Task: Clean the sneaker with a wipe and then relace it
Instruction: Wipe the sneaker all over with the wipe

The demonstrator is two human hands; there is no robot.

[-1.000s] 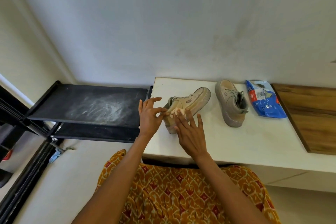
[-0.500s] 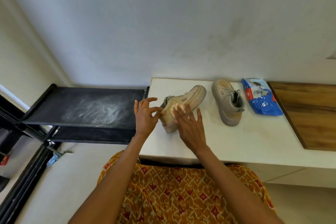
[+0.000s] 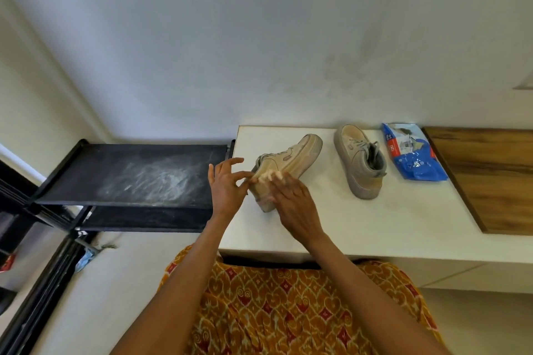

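- An orange patterned garment filled the near foreground, both forearms reaching over it to the white table.
- The right hand pressed a pale wipe with straight fingers against the heel side of the tan sneaker, hiding part of it.
- The left hand steadied the heel with thumb and forefinger, other fingers spread.
- The second sneaker stood just right, apart.
- Beyond lay a blue wipes packet beside a wooden board.
- A dusty black rack stood left.
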